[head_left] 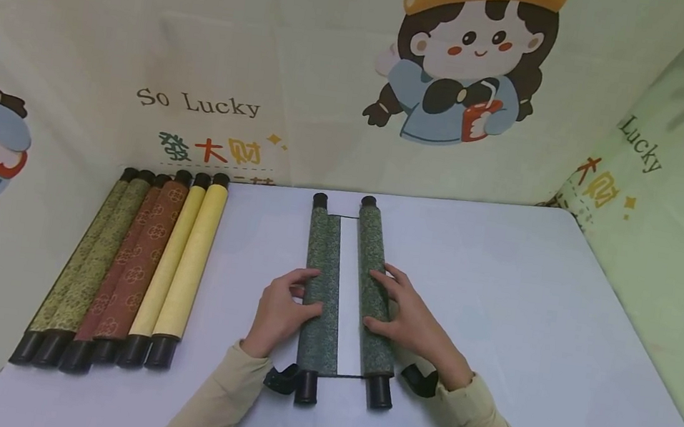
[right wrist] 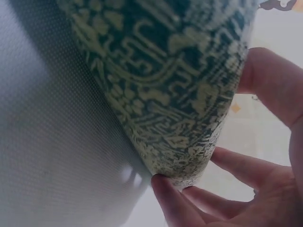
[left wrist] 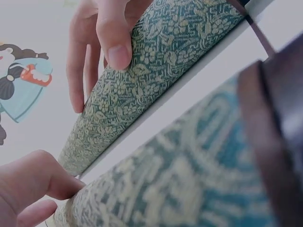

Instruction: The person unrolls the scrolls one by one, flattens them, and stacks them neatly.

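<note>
A green patterned hanging scroll lies partly unrolled in the middle of the table, a white strip showing between its two rolls. Its black knobs stick out at both ends. My left hand grips the left roll, thumb on top and fingers around the outer side. On the right roll, my right hand holds with thumb and fingers along its outer side. The left wrist view shows the floral weave of the right roll under the right hand's thumb. Fingers touch the roll's lower side in the right wrist view.
Several rolled scrolls lie side by side at the left: olive green ones, brown-red ones and yellow ones. A cloth with cartoon prints hangs behind the white table and at its sides.
</note>
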Demonstrator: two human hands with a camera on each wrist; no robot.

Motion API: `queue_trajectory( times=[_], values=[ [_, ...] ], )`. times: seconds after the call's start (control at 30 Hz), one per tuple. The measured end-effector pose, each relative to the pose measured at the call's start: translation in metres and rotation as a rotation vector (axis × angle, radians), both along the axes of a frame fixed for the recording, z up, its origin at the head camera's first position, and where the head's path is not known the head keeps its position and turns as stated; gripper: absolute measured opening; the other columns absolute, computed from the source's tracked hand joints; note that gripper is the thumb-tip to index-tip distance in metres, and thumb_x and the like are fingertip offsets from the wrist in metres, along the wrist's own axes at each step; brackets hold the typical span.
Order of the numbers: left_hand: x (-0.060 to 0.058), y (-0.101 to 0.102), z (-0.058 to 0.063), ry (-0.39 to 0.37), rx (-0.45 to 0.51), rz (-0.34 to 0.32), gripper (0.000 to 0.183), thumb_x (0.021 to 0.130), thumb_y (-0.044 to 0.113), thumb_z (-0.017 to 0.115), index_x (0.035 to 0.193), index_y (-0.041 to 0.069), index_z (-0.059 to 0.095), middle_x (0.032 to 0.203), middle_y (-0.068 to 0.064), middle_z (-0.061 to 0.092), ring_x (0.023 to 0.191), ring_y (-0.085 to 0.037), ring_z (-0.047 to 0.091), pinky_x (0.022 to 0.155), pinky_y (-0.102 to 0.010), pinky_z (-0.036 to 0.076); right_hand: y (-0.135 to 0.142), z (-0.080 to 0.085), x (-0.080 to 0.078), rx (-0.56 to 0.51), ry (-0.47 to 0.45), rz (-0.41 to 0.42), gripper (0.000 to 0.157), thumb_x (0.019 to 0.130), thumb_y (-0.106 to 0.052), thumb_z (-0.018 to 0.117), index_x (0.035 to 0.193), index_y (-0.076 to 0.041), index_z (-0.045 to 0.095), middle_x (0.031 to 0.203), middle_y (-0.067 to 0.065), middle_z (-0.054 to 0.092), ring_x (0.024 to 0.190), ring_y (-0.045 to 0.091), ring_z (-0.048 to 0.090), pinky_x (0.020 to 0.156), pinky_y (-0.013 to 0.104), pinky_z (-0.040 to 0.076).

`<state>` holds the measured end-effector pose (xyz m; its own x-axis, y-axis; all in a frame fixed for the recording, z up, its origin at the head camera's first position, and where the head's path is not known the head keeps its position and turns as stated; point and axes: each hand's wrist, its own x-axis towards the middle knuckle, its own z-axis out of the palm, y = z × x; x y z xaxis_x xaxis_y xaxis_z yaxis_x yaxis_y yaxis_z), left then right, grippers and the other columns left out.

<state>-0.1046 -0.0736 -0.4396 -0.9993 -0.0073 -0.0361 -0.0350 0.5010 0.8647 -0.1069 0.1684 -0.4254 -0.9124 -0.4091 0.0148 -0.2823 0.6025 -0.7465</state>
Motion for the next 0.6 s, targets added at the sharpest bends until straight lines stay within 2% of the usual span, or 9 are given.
queue_trajectory(
  times=[0.33,0.6],
  values=[
    [0.003,-0.014,0.002,-0.042,-0.004,0.044,0.054,0.072,0.009,0.079,0.124,0.017,0.07,0.115,-0.01,0.068,0.096,-0.025,0.064,0.073,-0.034,0.052,0.005,-0.007,-0.006,-0.138,-0.104,0.084,0.076,0.091,-0.014,0.071,0.154,-0.006,0.031,0.162,0.023,0.014,0.142,0.046,0.031,0.111,0.057,0.035],
    [0.003,-0.028,0.004,-0.056,0.001,0.054,0.055,0.072,0.006,0.075,0.125,0.017,0.069,0.117,-0.009,0.069,0.1,-0.025,0.064,0.078,-0.038,0.052,-0.001,-0.008,-0.008,-0.201,-0.12,0.118,0.075,0.092,-0.015,0.07,0.155,-0.005,0.03,0.162,0.023,0.014,0.145,0.044,0.028,0.113,0.058,0.032]
  ],
)
